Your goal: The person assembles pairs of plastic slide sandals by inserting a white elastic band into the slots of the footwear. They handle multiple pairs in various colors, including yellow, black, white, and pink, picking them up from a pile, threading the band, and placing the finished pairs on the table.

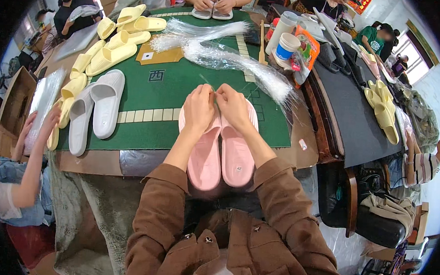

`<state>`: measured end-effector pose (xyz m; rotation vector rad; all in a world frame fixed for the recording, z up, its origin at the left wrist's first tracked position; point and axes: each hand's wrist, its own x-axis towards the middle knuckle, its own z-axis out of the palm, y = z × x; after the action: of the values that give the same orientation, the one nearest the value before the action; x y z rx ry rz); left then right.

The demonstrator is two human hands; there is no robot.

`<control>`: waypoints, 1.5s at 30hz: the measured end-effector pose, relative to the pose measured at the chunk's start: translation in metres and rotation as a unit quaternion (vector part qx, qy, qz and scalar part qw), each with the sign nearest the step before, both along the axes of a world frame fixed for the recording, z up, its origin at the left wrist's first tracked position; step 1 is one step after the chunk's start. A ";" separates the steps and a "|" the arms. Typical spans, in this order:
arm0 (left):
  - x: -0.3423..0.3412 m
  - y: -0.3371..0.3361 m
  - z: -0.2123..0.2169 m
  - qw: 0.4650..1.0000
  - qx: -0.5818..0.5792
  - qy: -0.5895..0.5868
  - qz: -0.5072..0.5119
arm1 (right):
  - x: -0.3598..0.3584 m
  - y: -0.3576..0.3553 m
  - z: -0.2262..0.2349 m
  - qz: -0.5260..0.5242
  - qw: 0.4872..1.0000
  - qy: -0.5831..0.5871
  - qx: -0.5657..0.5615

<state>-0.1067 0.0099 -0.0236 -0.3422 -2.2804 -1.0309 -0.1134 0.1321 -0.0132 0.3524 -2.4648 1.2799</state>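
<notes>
A pair of pink slide slippers (204, 159) lies side by side at the table's near edge, heels toward me. Over their straps are my left hand (199, 108) and my right hand (232, 106), close together with fingers pinched. A thin clear plastic strand (204, 80) sticks up at the fingertips of both hands; its lower part is hidden by the fingers. Beyond lie bundles of similar clear strands (272, 83), partly in clear plastic film. To my left stands a pair of light grey slides (107, 101).
Yellow slides (112, 59) line the left side of the green mat (147, 96). A paper tub (286, 49) and other containers stand at back right. Another person's hands (213, 7) hold light slides across the table; a co-worker's arm (35, 147) reaches in at left.
</notes>
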 end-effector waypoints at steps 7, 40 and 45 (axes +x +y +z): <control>0.000 -0.001 -0.001 1.000 0.009 0.001 -0.019 | 0.003 -0.002 0.002 -0.014 1.000 -0.012 0.019; -0.003 -0.004 -0.006 0.988 0.117 -0.019 -0.099 | -0.014 0.013 0.004 0.064 0.968 -0.111 -0.216; -0.004 -0.005 -0.007 0.988 0.107 -0.005 -0.110 | -0.021 0.014 -0.005 0.039 0.949 -0.164 -0.266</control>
<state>-0.1108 0.0053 -0.0309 -0.5074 -2.1486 -1.3785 -0.1345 0.1462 -0.0183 0.0991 -2.2334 2.1078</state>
